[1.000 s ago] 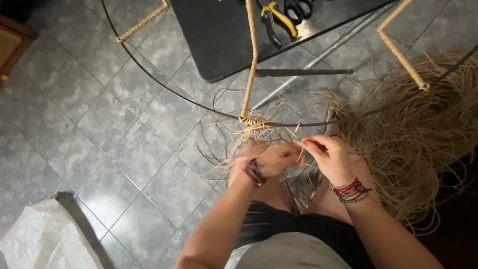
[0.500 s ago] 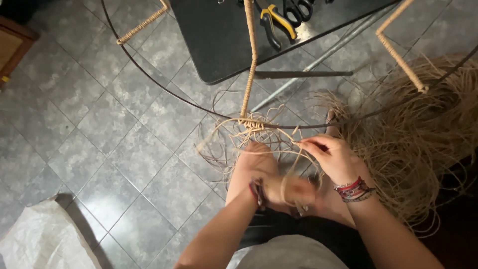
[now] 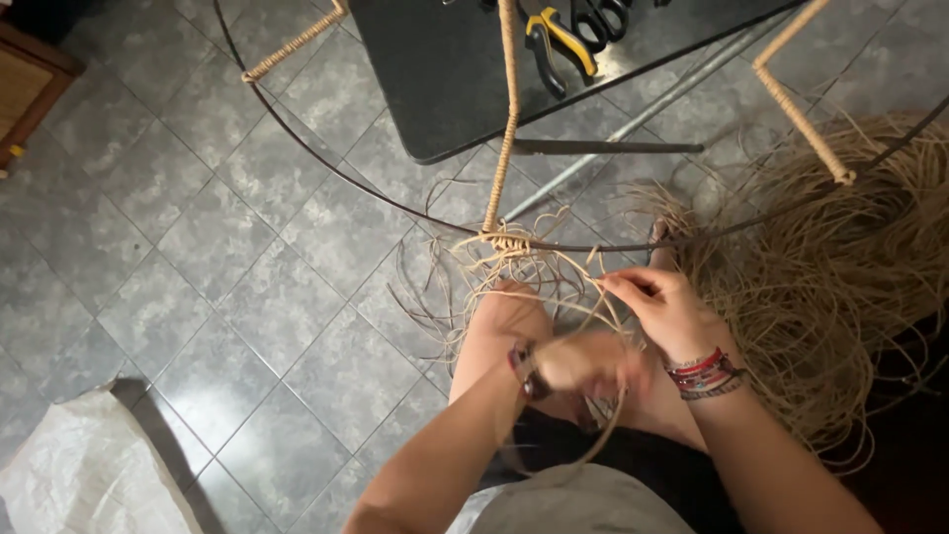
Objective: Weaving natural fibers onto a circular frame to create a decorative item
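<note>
A dark round wire frame lies before me, with spokes wrapped in tan fibre. Loose tan strands tangle where the middle spoke meets the ring. My right hand pinches a strand just under the ring. My left hand is blurred, lower and closer to my lap, gripping strands that loop down past my knee. Both wrists wear bracelets.
A big heap of loose tan fibre lies to the right. A black table stands ahead with yellow-handled pliers and scissors. A white woven sack lies bottom left on the grey tiled floor; a wooden piece stands at the left edge.
My left hand has dropped from beside the right hand down toward my lap, pulling strands with it. My right hand stays pinching near the ring.
</note>
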